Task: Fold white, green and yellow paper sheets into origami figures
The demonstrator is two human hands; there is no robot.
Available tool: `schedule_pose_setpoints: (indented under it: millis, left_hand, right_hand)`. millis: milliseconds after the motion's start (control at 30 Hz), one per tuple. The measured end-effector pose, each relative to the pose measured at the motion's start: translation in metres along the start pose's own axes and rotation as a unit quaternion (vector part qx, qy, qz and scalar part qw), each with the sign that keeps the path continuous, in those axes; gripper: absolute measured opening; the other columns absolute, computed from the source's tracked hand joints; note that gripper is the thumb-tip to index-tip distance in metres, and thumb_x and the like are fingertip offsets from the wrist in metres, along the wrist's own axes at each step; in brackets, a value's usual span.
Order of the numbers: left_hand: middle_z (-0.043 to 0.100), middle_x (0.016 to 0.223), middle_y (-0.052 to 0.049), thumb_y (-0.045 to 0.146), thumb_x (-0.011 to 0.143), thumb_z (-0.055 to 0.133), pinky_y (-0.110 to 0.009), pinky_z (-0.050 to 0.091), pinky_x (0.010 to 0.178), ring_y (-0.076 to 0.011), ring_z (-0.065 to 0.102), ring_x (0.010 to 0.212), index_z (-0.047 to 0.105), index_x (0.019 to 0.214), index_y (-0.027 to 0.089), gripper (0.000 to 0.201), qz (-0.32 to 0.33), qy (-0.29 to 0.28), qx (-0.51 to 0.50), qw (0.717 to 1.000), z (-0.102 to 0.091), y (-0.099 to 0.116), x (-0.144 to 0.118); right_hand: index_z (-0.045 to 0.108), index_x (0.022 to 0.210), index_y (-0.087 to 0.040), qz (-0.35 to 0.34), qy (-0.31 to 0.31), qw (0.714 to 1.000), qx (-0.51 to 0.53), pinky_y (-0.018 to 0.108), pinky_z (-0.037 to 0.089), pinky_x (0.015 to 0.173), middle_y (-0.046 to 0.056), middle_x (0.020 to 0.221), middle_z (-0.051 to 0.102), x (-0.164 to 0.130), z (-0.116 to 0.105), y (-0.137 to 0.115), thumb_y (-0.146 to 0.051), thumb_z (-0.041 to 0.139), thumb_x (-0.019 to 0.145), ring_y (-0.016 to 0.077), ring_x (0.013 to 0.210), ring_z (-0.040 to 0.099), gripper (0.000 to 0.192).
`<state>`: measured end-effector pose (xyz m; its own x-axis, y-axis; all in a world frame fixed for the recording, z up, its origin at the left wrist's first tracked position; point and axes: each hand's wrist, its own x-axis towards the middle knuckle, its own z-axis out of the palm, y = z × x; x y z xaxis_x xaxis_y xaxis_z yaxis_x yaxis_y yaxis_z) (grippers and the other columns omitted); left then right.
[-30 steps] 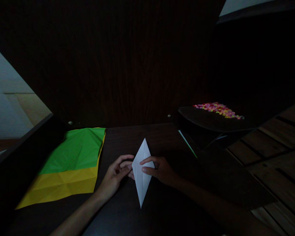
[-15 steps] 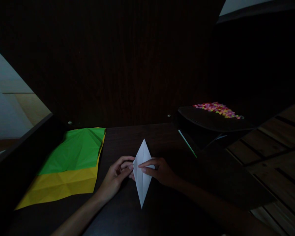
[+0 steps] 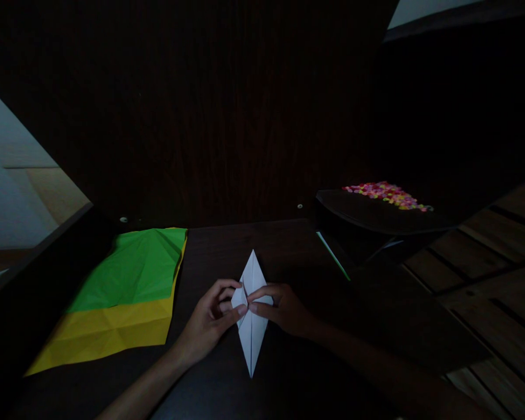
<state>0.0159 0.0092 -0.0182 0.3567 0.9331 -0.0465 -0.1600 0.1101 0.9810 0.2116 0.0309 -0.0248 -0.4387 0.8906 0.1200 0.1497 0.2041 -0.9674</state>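
Left hand [image 3: 210, 321] and right hand [image 3: 284, 309] fingers pinch a flap at the middle of the white folded paper [image 3: 251, 326], a long kite-like diamond lying flat near the surface's [image 3: 289, 245] front edge, centre. Several folds done, flap half turned; shape looks unfinished. Creased green sheet [image 3: 135, 268] over yellow sheet [image 3: 109, 329] at the left edge. Colourful beads [image 3: 387, 194] on a dark tray [image 3: 367, 213], right.

White paper [image 3: 252, 326], folded into a long thin kite shape, pointed at both ends. Lying flat on the dark table [image 3: 289, 245], right of the green sheet [image 3: 133, 268].
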Motion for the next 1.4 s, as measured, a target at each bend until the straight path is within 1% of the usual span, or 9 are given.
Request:
schedule_pose_setpoints:
  millis: [233,367,467,600,733,833,1133,1300,1400]
  left_hand:
    - [0.067,0.085,-0.002,0.026,0.08,0.07,-0.024,0.046,0.063,-0.0136,0.061,0.072,0.059,0.104,0.018,0.028,-0.018,-0.013,0.028,0.999,-0.0013,-0.0008,0.0003]
    - [0.069,0.074,-0.002,0.028,0.079,0.07,-0.024,0.046,0.06,-0.0135,0.061,0.065,0.059,0.109,0.017,0.033,-0.041,-0.015,0.027,0.999,-0.0008,0.0009,-0.0005]
    - [0.071,0.076,-0.003,0.03,0.078,0.072,-0.027,0.048,0.063,-0.0156,0.063,0.067,0.058,0.111,0.017,0.038,-0.054,-0.019,0.018,0.998,-0.0007,0.0007,-0.0016]
    - [0.071,0.077,-0.004,0.031,0.076,0.073,-0.028,0.047,0.063,-0.0166,0.064,0.068,0.057,0.113,0.017,0.043,-0.064,-0.032,0.02,0.997,-0.0003,-0.0002,-0.0033]
    - [0.064,0.066,0.002,0.028,0.075,0.074,-0.023,0.042,0.057,-0.0114,0.057,0.059,0.055,0.118,0.016,0.049,-0.06,-0.034,0.033,0.997,0.0009,0.0008,-0.0039]
    - [0.062,0.064,0.003,0.026,0.074,0.075,-0.023,0.041,0.057,-0.0103,0.054,0.058,0.05,0.123,0.016,0.056,-0.061,-0.032,0.04,0.997,0.0015,0.0023,-0.0041]
    - [0.067,0.075,-0.003,0.029,0.074,0.076,-0.032,0.049,0.067,-0.0198,0.064,0.071,0.037,0.136,0.019,0.074,-0.074,-0.038,0.023,0.996,-0.0005,0.0016,-0.006]
    - [0.069,0.083,-0.005,0.027,0.073,0.076,-0.033,0.05,0.071,-0.0204,0.066,0.075,0.031,0.139,0.02,0.08,-0.079,-0.05,-0.017,0.996,0.0026,0.0044,-0.0064]
    - [0.07,0.078,-0.003,0.026,0.074,0.076,-0.032,0.05,0.069,-0.0192,0.066,0.072,0.031,0.14,0.02,0.08,-0.08,-0.048,-0.016,0.995,0.0044,0.0072,-0.0067]
  right_hand:
    - [0.068,0.086,-0.019,0.017,-0.005,1.0,0.024,0.027,0.042,0.068,0.0,0.081,0.068,0.0006,-0.0009,-0.0003,-0.024,0.065,0.078,0.0168,0.074,0.06,0.01]
    - [0.06,0.083,-0.019,0.013,0.005,0.999,0.038,0.024,0.038,0.061,-0.002,0.076,0.06,-0.0008,-0.0002,-0.0002,-0.027,0.065,0.078,0.0137,0.068,0.053,0.011]
    - [0.053,0.083,-0.02,0.018,0.017,0.998,0.053,0.023,0.034,0.057,-0.004,0.072,0.051,-0.0014,0.0011,0.0017,-0.027,0.067,0.075,0.012,0.064,0.046,0.018]
    - [0.049,0.084,-0.021,0.02,0.022,0.998,0.049,0.022,0.032,0.055,-0.005,0.072,0.047,-0.0013,0.0019,0.0038,-0.026,0.067,0.074,0.0111,0.062,0.042,0.021]
    - [0.047,0.084,-0.021,0.023,0.016,0.998,0.05,0.022,0.033,0.056,-0.005,0.073,0.047,-0.0014,0.0014,0.005,-0.026,0.066,0.074,0.0118,0.064,0.043,0.022]
    - [0.048,0.084,-0.021,0.022,0.012,0.999,0.045,0.023,0.034,0.056,-0.005,0.073,0.047,-0.0015,0.0008,0.006,-0.026,0.066,0.075,0.012,0.064,0.043,0.022]
    - [0.047,0.087,-0.021,0.021,0.001,0.997,0.071,0.024,0.037,0.06,-0.003,0.08,0.053,-0.002,0.0016,0.0083,-0.025,0.068,0.076,0.0141,0.071,0.051,0.024]
    - [0.048,0.087,-0.021,0.023,0.001,0.998,0.061,0.024,0.038,0.062,-0.002,0.081,0.054,-0.0021,0.001,0.0083,-0.025,0.068,0.076,0.0147,0.074,0.052,0.024]
    - [0.048,0.087,-0.021,0.025,-0.001,0.998,0.06,0.024,0.037,0.061,-0.002,0.081,0.054,-0.0019,0.0004,0.0068,-0.025,0.068,0.076,0.0142,0.072,0.051,0.024]
